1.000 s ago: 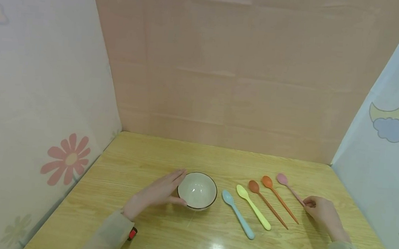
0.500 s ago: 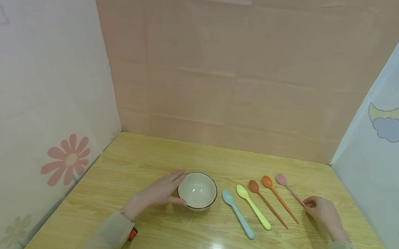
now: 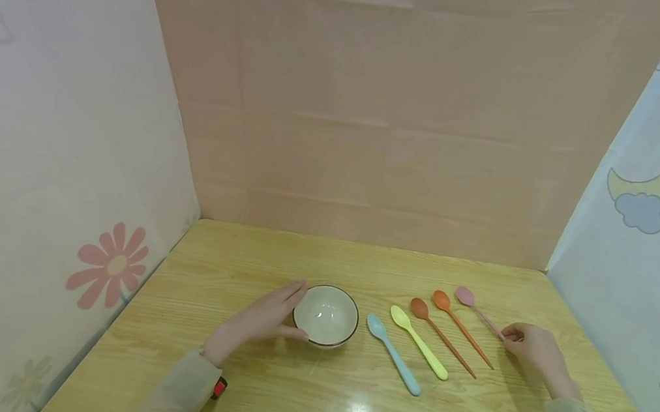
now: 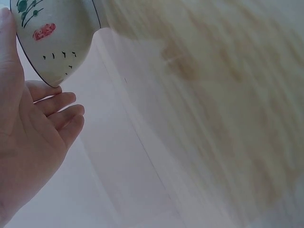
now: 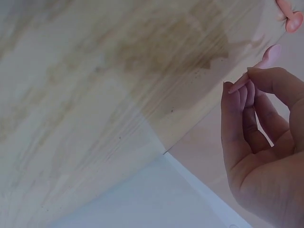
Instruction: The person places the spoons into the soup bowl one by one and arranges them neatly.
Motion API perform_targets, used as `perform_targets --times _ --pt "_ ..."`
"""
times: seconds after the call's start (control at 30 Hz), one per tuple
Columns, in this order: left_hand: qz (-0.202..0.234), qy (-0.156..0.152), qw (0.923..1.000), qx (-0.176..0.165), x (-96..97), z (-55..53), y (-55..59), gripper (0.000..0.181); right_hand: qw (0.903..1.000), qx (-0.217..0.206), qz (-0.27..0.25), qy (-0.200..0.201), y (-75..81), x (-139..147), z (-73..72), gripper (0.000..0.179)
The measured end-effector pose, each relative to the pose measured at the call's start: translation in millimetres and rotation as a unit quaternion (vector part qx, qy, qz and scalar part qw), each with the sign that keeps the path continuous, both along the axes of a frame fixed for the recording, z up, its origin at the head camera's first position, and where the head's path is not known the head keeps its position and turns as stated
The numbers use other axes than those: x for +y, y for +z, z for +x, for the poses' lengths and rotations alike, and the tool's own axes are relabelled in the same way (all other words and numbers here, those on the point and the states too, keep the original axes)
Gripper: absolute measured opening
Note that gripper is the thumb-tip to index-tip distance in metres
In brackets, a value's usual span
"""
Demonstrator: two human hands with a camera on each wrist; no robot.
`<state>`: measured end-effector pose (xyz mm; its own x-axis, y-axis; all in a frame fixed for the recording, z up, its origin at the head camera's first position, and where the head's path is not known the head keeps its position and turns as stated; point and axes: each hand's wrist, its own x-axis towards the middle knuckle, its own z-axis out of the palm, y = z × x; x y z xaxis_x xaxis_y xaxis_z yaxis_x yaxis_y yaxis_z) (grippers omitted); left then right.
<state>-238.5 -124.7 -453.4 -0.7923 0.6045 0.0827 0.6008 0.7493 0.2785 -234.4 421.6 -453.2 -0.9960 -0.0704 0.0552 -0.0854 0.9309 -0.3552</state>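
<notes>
A white bowl (image 3: pixel 326 315) with a dark rim stands upright on the wooden table. Around its left side my left hand (image 3: pixel 264 315) holds it, the thumb at the near rim and the fingers at the far rim. Green and red painted marks show on the outside of the bowl (image 4: pixel 61 40) in the left wrist view. My right hand (image 3: pixel 535 351) pinches the handle end of a pink spoon (image 3: pixel 466 296) between thumb and index finger. In the right wrist view, that spoon's pink bowl end (image 5: pixel 271 55) shows beyond the fingertips.
Between bowl and right hand lie a light blue spoon (image 3: pixel 393 355), a yellow spoon (image 3: pixel 419 343), a brown spoon (image 3: pixel 442 337) and an orange spoon (image 3: pixel 463 329), slanted in a row. A tan backdrop (image 3: pixel 372 124) and patterned side panels enclose the table (image 3: pixel 256 245).
</notes>
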Motion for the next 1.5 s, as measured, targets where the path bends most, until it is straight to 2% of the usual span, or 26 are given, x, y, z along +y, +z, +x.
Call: perform_targets --times 0.43,1.0,1.3,1.5 --pt "0.010 -0.003 0.9999 -0.004 -0.4 0.7 1.2 0.103 0.9993 0.030 0.002 0.021 13.1 -7.8 0.0 0.015" --pt "0.021 -0.011 0.9997 0.008 -1.7 0.3 -1.8 0.102 0.9990 0.027 -0.002 0.035 33.6 -28.4 3.3 0.015" --pt "0.023 -0.019 0.9994 0.016 -1.9 0.1 -4.6 0.101 0.9984 0.028 0.011 0.047 39.6 -39.2 3.0 0.014" --pt "0.032 -0.020 0.9992 0.011 -1.8 0.2 -2.5 0.101 0.9975 0.035 0.025 0.056 43.4 -47.6 2.1 0.013"
